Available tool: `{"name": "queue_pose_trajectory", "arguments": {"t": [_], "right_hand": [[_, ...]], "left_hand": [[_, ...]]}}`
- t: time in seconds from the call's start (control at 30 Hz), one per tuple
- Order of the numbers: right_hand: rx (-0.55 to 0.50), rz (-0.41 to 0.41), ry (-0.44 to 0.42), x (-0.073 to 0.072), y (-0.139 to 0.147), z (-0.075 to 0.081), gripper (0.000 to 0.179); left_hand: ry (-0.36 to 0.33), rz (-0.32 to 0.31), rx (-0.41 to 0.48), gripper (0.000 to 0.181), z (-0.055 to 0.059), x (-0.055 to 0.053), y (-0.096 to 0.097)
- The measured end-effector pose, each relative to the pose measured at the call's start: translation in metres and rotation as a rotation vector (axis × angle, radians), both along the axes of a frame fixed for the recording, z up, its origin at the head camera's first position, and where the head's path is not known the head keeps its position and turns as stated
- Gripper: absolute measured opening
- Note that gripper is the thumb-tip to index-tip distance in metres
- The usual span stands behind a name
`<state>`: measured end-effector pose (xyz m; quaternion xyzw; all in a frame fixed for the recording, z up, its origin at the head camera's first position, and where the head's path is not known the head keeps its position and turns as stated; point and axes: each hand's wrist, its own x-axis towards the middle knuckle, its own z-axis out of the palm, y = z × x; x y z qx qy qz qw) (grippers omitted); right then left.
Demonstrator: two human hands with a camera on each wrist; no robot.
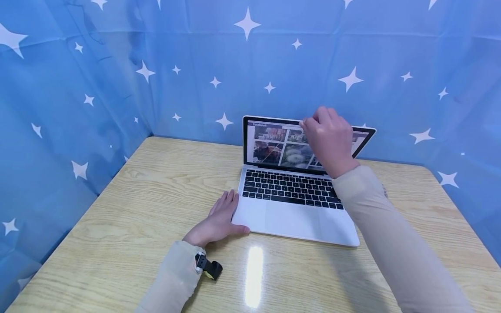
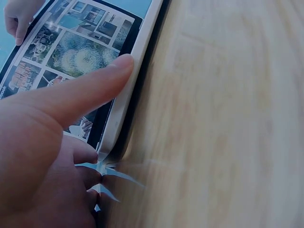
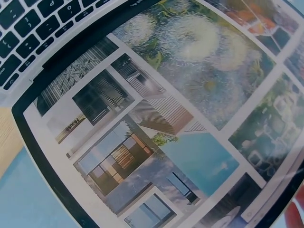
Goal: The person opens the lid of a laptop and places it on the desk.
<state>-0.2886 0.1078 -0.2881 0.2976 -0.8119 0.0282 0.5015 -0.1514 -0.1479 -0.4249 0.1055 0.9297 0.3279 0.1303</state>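
A silver laptop (image 1: 293, 221) stands open on the wooden table, its lit screen (image 3: 199, 118) showing a page of pictures. My left hand (image 1: 221, 217) rests at the laptop's left front corner. Its fingers extend along the left side and its thumb touches the front edge, as the left wrist view (image 2: 52, 128) also shows. At the top edge of the lid, my right hand (image 1: 328, 134) holds the rim with bent fingers, covering part of the screen. Only a bit of its fingers (image 3: 295, 211) shows in the right wrist view.
The wooden table (image 1: 129, 226) extends on both sides of the laptop. A blue curtain (image 1: 195, 56) with white stars hangs behind the table and along its left side. A dark strap (image 1: 209, 265) sits on the left wrist.
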Motion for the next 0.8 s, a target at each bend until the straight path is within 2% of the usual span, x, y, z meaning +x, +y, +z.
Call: {"name": "queue_pose_trajectory", "arguments": {"t": [0.23, 0.43, 0.8], "right_hand": [[-0.02, -0.002, 0.023, 0.0001, -0.0023, 0.0009, 0.021], [-0.034, -0.02, 0.039, -0.0011, -0.0045, 0.0007, 0.025], [-0.014, -0.076, 0.02, -0.0053, -0.0101, -0.0049, 0.022]], "left_hand": [[-0.005, 0.009, -0.017, 0.103, 0.0004, -0.0006, 0.0006], [-0.004, 0.009, -0.022, 0.104, 0.0, -0.001, 0.0008], [-0.008, 0.017, 0.001, 0.103, -0.0009, 0.0002, 0.0005]]}}
